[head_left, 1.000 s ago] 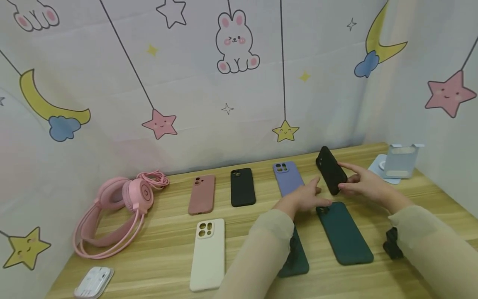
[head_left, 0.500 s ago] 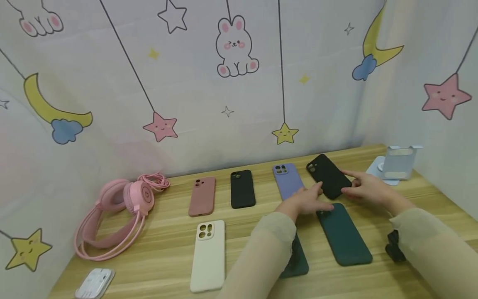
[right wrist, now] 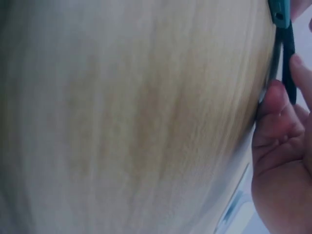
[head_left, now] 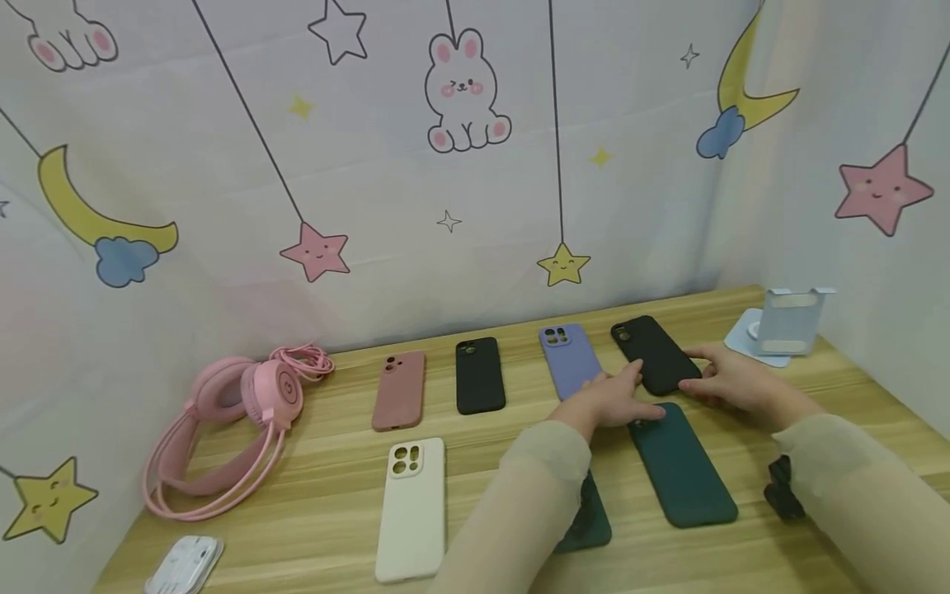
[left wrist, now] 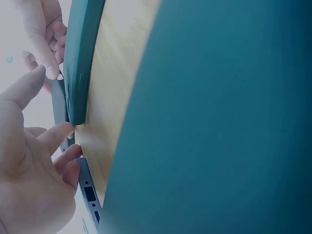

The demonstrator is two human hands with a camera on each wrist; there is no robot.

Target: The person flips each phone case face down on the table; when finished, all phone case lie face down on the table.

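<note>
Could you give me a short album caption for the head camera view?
Two hands steady a black phone case on a wooden table.

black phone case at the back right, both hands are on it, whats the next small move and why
Probably nudge the matte black silicone phone case straight and then let go. It lies flat on the wooden table but angled, while the lilac silicone case and the other black case in that back row sit squarer. The left hand and right hand touch its near end.
</note>
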